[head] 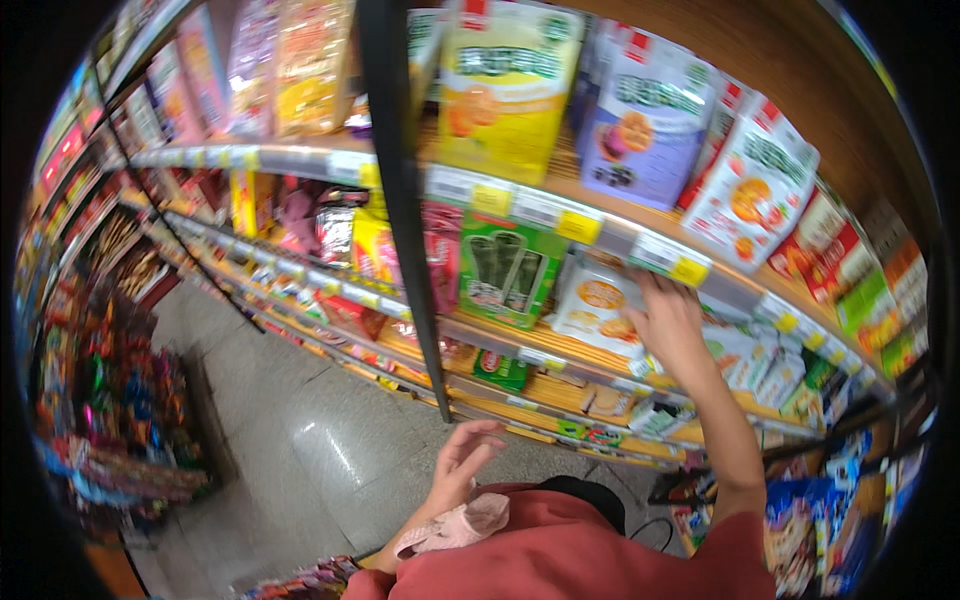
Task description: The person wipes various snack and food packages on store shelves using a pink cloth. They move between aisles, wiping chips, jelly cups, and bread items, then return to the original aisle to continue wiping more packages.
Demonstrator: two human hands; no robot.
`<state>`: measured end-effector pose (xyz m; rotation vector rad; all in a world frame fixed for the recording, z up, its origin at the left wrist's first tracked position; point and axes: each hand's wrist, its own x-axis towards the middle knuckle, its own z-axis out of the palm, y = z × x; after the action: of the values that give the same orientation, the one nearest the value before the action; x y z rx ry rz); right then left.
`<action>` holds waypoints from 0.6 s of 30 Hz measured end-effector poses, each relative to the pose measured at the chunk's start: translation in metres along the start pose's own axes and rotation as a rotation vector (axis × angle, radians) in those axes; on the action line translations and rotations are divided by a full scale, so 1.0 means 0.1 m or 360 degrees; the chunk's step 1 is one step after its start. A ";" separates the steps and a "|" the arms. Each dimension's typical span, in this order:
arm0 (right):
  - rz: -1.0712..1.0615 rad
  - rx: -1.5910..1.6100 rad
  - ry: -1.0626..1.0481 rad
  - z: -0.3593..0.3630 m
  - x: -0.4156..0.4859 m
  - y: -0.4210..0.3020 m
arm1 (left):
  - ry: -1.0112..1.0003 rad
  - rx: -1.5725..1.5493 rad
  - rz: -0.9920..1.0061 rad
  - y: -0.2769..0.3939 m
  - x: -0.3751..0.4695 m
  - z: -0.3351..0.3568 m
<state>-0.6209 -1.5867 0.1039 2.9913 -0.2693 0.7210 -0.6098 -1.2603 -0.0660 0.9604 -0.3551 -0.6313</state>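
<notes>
My right hand [664, 311] reaches into the second shelf, just below the price-label strip. Its thumb side meets the right edge of a white snack pouch [596, 300] with orange pictures. Blur and the shelf edge obscure the fingertips, so a grip cannot be made out. Left of that pouch stands a green snack package [510, 274] picturing dark rolls. White pouches [750, 360] lie to the right of my forearm. My left hand [466, 459] hangs before my body, fingers loosely curled and apart, holding nothing. A pink fabric band [457, 525] sits around its wrist.
Yellow [506, 90], purple [645, 124] and white [754, 180] snack pouches stand on the upper shelf. A black upright post [401, 195] divides the shelving. Packed goods [112, 397] fill a display at left, across the tiled floor [300, 405]. Blue packages [806, 502] are at lower right.
</notes>
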 end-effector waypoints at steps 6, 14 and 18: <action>-0.0622 0.1470 -0.0649 -0.06 -0.65 -1.29 | 0.0218 -0.0063 -0.0292 -0.23 0.06 -0.12; -0.1182 0.2037 -0.1480 0.62 -1.13 -2.27 | 0.0456 -0.0876 -0.0902 -0.78 0.13 -0.45; -0.0907 0.2405 -0.1766 0.88 -1.22 -2.31 | 0.0471 -0.0946 -0.0852 -0.84 0.07 -0.58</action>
<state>-0.6468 -1.3483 -0.0325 3.7466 1.7574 -1.5041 -0.6016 -1.2622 -0.1678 0.5512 0.3591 -0.9929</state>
